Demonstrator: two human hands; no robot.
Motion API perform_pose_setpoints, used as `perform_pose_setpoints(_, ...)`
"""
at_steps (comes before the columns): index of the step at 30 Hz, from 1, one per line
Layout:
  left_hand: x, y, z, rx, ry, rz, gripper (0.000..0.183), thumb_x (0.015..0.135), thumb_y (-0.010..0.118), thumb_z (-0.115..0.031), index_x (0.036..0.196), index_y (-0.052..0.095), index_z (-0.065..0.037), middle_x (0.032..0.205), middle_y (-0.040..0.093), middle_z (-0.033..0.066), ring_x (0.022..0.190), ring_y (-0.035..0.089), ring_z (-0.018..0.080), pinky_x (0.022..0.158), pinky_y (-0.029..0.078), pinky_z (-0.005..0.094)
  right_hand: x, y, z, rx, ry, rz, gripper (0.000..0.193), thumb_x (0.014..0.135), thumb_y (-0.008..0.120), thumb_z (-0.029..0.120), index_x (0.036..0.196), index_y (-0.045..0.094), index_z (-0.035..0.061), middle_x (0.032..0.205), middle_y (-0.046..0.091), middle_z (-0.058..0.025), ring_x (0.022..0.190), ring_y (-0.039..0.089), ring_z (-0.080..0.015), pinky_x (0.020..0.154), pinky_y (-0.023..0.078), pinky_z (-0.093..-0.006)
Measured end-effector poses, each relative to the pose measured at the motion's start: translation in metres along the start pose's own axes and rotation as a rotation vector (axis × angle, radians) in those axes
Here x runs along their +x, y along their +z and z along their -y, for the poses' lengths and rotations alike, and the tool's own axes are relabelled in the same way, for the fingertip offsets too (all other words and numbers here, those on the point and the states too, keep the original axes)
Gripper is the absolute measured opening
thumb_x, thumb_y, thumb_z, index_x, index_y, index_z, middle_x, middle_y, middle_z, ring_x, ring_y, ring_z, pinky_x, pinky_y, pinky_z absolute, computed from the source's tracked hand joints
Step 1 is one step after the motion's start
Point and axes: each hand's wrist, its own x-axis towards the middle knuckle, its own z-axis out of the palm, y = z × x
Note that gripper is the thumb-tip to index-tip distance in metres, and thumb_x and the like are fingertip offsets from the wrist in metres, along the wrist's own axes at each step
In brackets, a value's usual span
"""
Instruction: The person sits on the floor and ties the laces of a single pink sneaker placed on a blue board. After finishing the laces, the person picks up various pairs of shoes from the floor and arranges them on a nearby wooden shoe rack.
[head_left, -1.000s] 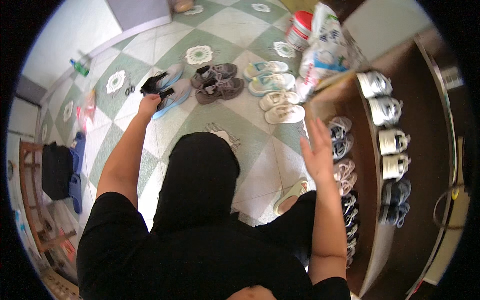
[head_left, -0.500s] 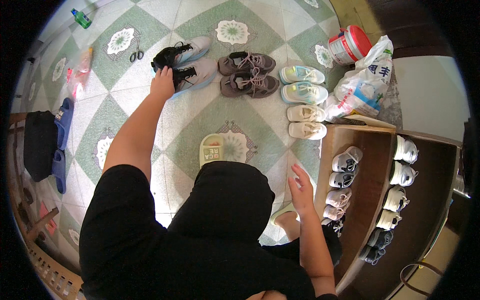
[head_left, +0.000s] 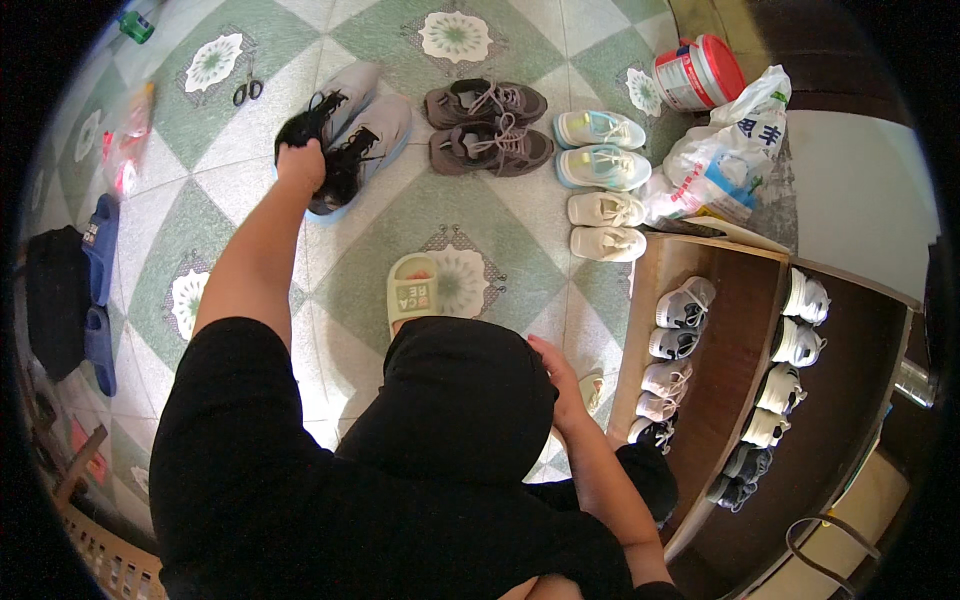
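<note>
My left hand (head_left: 302, 168) is closed round the heel ends of a pair of pale grey sneakers (head_left: 376, 132) with black linings, black laces and light blue soles. Their toes point away and to the right. My right hand (head_left: 566, 385) rests against the side of my black-clad knee, holding nothing; its fingers show only in part and look loosely stretched. Right of the held pair lie brown-grey sneakers (head_left: 490, 148), then white sneakers with light blue soles (head_left: 603, 167) and cream shoes (head_left: 607, 243), all in one column of pairs.
A wooden shoe rack (head_left: 735, 370) with several pairs stands at right. Behind it are a white plastic bag (head_left: 725, 160) and a red-lidded bucket (head_left: 700, 72). Scissors (head_left: 247, 92), a green bottle (head_left: 135, 27) and blue slippers (head_left: 100, 250) lie at left. A pale slipper (head_left: 412, 280) is on my foot.
My left hand has tightened on the pale grey sneakers, and they have swung round so their toes point farther away. My right hand has moved left onto my knee. The view has shifted slightly.
</note>
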Motion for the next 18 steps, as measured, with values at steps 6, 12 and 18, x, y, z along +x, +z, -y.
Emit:
perform_pose_setpoints(6, -0.103, 0.051, -0.022, -0.298, -0.009, 0.026, 0.034, 0.072, 0.064, -0.026, 0.091, 0.048, -0.003, 0.079, 0.065, 0.0178, 0.076, 0.064, 0.0341, 0.069, 0.051, 0.0421, -0.020, 0.010, 0.031, 0.049, 0.162, 0.126, 0.044, 0.078, 0.065, 0.004, 0.120, 0.051, 0.0052, 0.119, 0.053, -0.0104, 0.106, 0.051, -0.0205, 0.090, 0.042, -0.0308)
perform_pose_setpoints(12, -0.210, 0.090, -0.042, -0.350, 0.037, -0.373, 0.035, 0.078, 0.060, -0.020, 0.112, 0.051, -0.012, 0.080, 0.061, 0.0188, 0.074, 0.060, 0.0311, 0.068, 0.045, 0.0419, -0.034, 0.015, 0.015, -0.071, 0.183, 0.127, 0.037, 0.079, 0.062, 0.003, 0.115, 0.053, 0.0004, 0.108, 0.059, -0.0118, 0.099, 0.055, -0.0210, 0.089, 0.042, -0.0300)
perform_pose_setpoints(18, -0.184, 0.093, -0.015, -0.520, 0.177, 0.249, 0.063, 0.072, 0.069, -0.030, 0.127, 0.047, -0.008, 0.110, 0.059, 0.0199, 0.095, 0.059, 0.0354, 0.082, 0.047, 0.0420, -0.051, 0.016, 0.003, -0.181, 0.125, 0.177, 0.034, 0.083, 0.060, 0.013, 0.114, 0.055, 0.0000, 0.105, 0.063, -0.0134, 0.097, 0.057, -0.0206, 0.086, 0.043, -0.0311)
